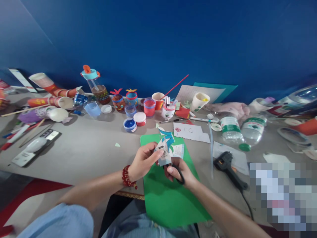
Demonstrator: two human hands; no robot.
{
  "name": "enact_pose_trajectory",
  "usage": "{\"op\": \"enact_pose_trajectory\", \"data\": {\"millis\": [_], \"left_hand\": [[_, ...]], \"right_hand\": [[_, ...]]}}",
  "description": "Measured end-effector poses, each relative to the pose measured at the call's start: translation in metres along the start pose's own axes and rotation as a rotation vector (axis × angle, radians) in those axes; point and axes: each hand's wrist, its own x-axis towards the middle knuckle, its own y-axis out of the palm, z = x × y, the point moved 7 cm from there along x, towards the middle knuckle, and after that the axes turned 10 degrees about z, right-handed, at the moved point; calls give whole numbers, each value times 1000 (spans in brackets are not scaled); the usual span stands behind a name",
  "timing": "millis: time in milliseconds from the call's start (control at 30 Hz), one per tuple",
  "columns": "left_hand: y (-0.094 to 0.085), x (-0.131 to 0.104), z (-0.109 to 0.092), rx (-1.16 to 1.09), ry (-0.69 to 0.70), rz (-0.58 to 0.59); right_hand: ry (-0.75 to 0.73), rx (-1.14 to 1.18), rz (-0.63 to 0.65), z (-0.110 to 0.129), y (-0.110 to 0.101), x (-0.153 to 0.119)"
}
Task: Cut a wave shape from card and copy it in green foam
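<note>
Near the centre of the frame, the left hand (143, 161) pinches a printed card (163, 158) while the right hand (184, 172) grips scissors (183, 180) close against it, both over a green sheet (158, 201) at lower centre, with a glue gun (230, 170) lying at right.

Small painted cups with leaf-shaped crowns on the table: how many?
2: small red-crowned brown cup, right of the turquoise-lidded clear drinking bottle; small yellow-crowned blue cup, right of the brown one. Clutter could hide more.
</note>
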Motion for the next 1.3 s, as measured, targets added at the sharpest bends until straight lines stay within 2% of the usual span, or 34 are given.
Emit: {"op": "enact_pose_trajectory", "data": {"millis": [733,1300], "left_hand": [[0,0,1,-5,1,-16],[-1,-1,7,-42,-15,7]], "right_hand": [[32,-54,-78,-1,-3,0],[16,-61,-55,4,-4,0]]}}
